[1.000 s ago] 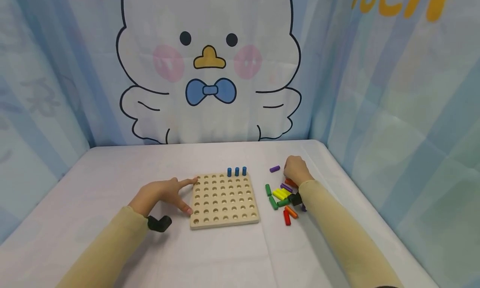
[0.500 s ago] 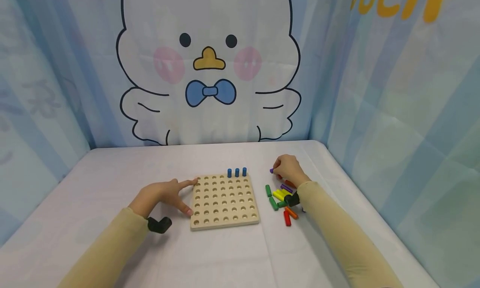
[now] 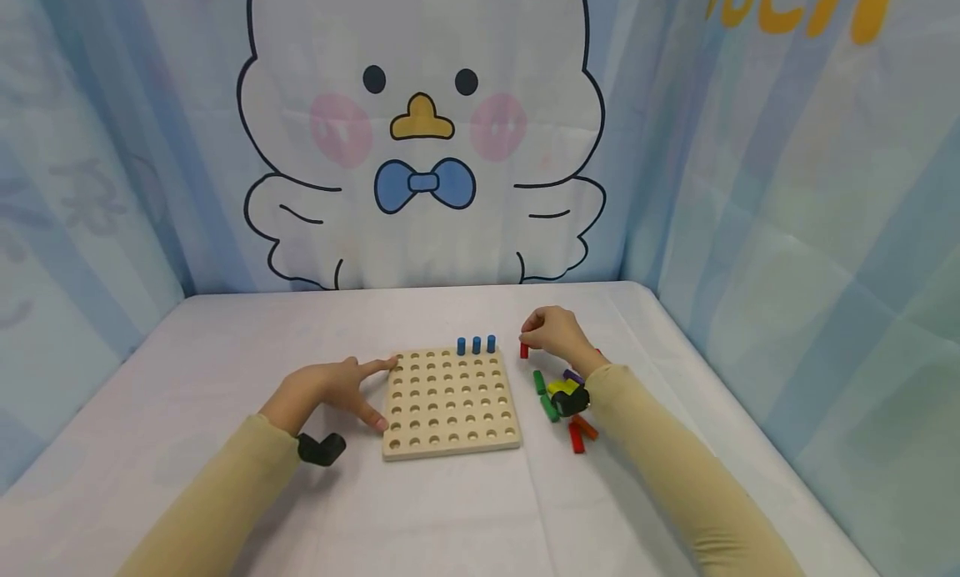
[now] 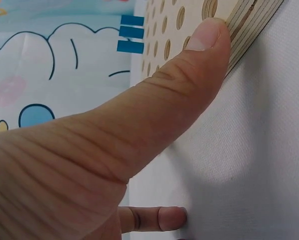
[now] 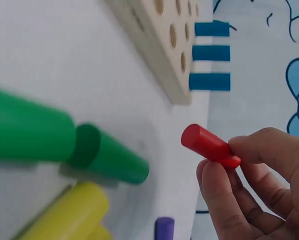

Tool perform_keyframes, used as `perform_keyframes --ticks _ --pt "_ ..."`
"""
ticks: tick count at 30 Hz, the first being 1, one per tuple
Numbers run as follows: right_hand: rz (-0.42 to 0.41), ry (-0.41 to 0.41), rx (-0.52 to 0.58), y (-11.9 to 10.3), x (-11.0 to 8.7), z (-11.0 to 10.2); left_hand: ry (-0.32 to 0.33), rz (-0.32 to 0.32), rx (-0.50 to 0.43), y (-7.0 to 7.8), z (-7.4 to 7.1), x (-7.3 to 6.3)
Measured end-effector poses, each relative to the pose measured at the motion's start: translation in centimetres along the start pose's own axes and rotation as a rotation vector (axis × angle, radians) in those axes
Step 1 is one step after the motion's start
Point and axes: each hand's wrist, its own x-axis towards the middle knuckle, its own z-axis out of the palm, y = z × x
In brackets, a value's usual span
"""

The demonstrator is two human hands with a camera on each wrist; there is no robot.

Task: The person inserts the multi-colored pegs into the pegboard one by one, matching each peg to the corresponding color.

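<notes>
A square wooden pegboard (image 3: 441, 399) with rows of holes lies flat on the table. My left hand (image 3: 326, 389) rests at its left edge, thumb and index finger stretched apart; in the left wrist view the thumb (image 4: 202, 42) touches the board's edge. Three blue pegs (image 3: 476, 345) stand upright in the far row, toward the right. My right hand (image 3: 555, 331) pinches a red peg (image 5: 209, 143) between thumb and fingers, just right of the board's far corner. A second small red end (image 5: 233, 161) shows under that peg at the fingers.
Loose pegs lie right of the board: green pegs (image 3: 550, 408), yellow pegs (image 3: 561, 387), a purple peg (image 3: 573, 377), an orange peg (image 3: 585, 428) and another red peg (image 3: 576, 438). The right forearm hides part of the pile. Printed curtains (image 3: 420, 252) surround the table.
My right hand has moved left from the far side of the loose pegs toward the board, and a red peg now shows in its fingers. The left hand stays in place.
</notes>
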Motion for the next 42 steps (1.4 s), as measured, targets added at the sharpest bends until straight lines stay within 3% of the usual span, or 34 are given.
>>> perform_keyframes --ticks 10,18,32,42 --pt "0.042 -0.049 0.076 -1.2 -0.2 0.9 -0.001 -0.005 -0.004 -0.1 0.1 0.2" --pt "0.054 -0.065 0.066 -1.5 0.1 1.9 -0.001 -0.01 0.002 0.0 0.0 -0.1" --pt "0.016 -0.004 0.027 -2.3 -0.5 2.6 0.0 -0.013 0.008 0.0 0.1 0.1" --pt "-0.011 -0.053 0.05 -1.9 -0.2 2.7 -0.004 -0.012 -0.001 0.2 0.0 -0.1"
